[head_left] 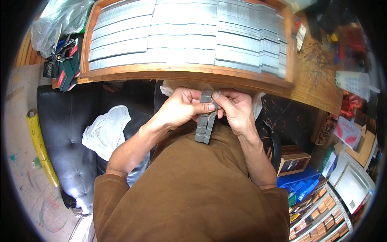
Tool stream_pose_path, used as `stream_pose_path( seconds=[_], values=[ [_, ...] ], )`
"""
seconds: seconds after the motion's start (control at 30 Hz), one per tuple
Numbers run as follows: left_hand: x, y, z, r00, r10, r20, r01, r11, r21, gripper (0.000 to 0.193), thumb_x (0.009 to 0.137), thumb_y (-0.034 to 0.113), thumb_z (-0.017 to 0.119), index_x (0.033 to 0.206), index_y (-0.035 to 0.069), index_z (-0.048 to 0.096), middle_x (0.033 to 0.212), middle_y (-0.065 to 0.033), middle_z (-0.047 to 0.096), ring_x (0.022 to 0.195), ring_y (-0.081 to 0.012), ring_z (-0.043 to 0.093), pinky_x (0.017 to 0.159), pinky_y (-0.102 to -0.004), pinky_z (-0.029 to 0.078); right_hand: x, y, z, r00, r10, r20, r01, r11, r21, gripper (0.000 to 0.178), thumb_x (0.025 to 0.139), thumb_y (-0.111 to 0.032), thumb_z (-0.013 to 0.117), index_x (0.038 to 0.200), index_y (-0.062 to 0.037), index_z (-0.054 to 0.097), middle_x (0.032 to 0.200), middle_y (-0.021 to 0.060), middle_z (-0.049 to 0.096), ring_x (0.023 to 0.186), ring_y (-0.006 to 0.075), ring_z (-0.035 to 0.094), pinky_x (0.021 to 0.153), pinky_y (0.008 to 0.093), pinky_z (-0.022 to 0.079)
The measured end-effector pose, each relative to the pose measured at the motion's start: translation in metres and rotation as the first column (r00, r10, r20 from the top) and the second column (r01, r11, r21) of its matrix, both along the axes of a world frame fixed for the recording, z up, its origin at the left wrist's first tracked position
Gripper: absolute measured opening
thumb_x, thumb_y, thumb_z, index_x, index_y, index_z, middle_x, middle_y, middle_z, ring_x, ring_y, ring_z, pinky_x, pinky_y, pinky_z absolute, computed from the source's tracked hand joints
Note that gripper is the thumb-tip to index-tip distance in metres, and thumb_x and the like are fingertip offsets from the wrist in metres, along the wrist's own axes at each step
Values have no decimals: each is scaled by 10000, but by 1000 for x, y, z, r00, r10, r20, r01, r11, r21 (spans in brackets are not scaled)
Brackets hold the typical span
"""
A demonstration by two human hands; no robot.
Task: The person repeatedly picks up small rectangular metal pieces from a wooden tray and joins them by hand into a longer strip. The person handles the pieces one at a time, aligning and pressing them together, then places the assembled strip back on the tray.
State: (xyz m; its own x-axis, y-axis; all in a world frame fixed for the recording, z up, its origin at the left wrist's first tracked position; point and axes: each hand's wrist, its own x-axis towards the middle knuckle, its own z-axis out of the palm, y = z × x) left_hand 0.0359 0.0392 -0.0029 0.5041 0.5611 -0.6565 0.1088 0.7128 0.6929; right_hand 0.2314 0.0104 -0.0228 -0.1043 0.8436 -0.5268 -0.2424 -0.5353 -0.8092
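Note:
In front of my brown shirt, just below the edge of a wooden tray (183, 69), I hold two long, narrow bundles of thin grey strips (202, 129), side by side and banded with fine lines across. My left hand (180, 108) is closed around their upper part from the left, its thumb lying across them. My right hand (238, 109) pinches them near the top from the right, thumb against finger. Their lower ends hang free and slightly apart. Inside the tray lie rows of overlapping flat grey pieces (183, 40), several rows deep. What the strips are made of I cannot tell.
The tray rests on a wooden table (322, 86). On its right stands a patterned plastic cup (354, 84). Left are green boxes (70, 70) and a plastic bag (60, 26). A black tufted seat (64, 133) holds a white cloth (105, 131); shelves (322, 213) stand lower right.

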Motion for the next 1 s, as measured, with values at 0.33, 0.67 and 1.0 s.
stream_pose_path(
  seconds=[0.33, 0.67, 1.0],
  values=[
    [-1, 4, 14, 988, 144, 59, -139, 987, -85, 276, 923, 149, 765, 1100, -44, 679, 991, -166, 754, 870, -239, 761, 753, -318, 614, 72, -19, 73, 977, -189, 104, 168, 969, 179, 126, 952, -81, 695, 1021, 24, 711, 812, 48, 676, 610, 97, 613, 564, 233, 532],
    [8, 5, 20, 993, 48, 107, -38, 995, -90, 240, 944, 169, 747, 1087, -15, 688, 986, -167, 761, 862, -213, 761, 753, -303, 606, 160, -3, 96, 911, -407, 72, 353, 857, 376, 153, 985, -112, 655, 1032, 23, 711, 872, 60, 693, 674, 113, 617, 641, 242, 519],
    [3, 1, 16, 994, -20, 103, 26, 998, -59, 205, 953, 205, 740, 1073, 39, 736, 931, -66, 767, 813, -122, 731, 666, -231, 553, 21, 3, 19, 988, 136, -78, -142, 986, -85, 229, 952, -169, 732, 1050, 38, 737, 830, 56, 726, 669, 73, 642, 628, 206, 536]
  ],
)
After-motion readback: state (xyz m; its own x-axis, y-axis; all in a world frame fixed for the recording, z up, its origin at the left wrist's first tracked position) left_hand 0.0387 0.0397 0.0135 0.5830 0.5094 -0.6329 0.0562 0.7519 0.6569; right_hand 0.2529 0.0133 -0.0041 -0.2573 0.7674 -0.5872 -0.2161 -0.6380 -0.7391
